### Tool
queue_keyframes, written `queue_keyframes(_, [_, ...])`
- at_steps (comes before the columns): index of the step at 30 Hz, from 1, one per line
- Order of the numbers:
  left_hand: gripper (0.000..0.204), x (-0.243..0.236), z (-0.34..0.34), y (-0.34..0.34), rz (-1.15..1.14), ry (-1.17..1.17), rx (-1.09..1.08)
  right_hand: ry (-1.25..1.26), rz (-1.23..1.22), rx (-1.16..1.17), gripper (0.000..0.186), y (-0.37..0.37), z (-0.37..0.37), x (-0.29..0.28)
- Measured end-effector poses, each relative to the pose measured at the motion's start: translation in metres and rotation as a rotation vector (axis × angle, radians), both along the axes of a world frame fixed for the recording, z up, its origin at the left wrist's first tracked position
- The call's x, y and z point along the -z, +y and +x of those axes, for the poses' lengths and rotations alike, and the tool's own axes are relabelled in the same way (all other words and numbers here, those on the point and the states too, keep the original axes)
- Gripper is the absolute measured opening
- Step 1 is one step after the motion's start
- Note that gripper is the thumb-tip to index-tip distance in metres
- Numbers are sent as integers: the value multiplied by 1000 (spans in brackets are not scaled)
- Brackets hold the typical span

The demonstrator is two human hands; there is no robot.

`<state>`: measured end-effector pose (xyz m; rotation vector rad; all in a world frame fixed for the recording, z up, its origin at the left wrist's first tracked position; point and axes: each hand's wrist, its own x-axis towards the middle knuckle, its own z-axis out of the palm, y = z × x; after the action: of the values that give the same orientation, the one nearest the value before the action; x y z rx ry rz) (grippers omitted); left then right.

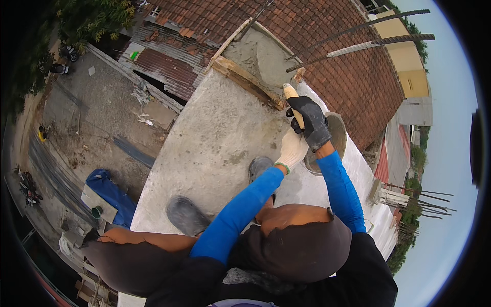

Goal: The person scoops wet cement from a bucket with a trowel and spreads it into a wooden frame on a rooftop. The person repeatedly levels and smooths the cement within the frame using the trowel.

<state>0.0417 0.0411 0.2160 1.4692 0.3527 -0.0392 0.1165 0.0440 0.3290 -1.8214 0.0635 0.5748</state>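
Though two hands (293,147) (310,118), one wooden handle (290,92)

building site, outdoors; cement (273,59), wooden formwork (244,81), protruding rebar (404,39)

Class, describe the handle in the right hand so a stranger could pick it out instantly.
Start at the pale concrete ledge, then its far end, where boards frame grey cement. Just below their right corner, the black-gloved right hand grips the handle: short, rounded and light tan, unlike the long, ridged rods beyond it.
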Motion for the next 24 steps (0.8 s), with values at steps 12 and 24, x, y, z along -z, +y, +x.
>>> queue_keyframes(12, [43, 8, -21, 2, -65, 86, 18, 177, 27, 85, 17, -9, 24, 90])
queue_keyframes(24, [48, 108, -36, -79, -1360, 142, -160, 117, -206, 314, 24, 95, 12, 42])
